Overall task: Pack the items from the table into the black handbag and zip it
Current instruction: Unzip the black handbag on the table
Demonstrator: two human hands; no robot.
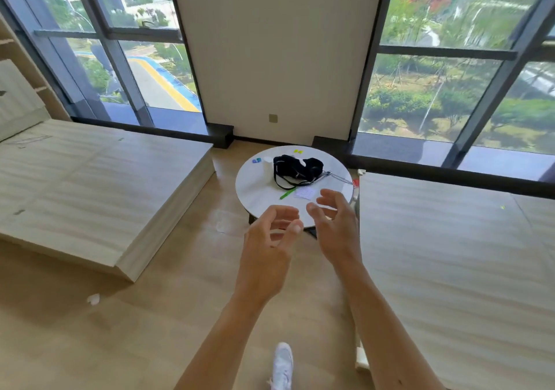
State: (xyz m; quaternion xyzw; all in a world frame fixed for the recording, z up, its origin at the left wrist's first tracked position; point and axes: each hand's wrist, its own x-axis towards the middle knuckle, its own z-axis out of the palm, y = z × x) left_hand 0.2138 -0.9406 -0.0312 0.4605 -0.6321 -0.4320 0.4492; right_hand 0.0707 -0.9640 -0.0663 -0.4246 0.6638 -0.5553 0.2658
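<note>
A black handbag (297, 167) with a strap and a silver chain (338, 176) lies on a small round white table (258, 197). Around it lie a green pen (287, 193), a white note sheet (305, 192), a white cup-like object (267, 163), small blue and green pieces (257, 160) and a yellow clip (297, 151). My left hand (270, 239) and my right hand (336, 224) hover in front of the table's near edge, fingers apart, holding nothing. Both are short of the bag.
Low wooden platforms flank the table: one on the left (90, 185), one on the right (450, 254). Behind stand a white wall panel (276, 59) and tall windows. A white shoe (282, 365) shows on the wooden floor below my arms.
</note>
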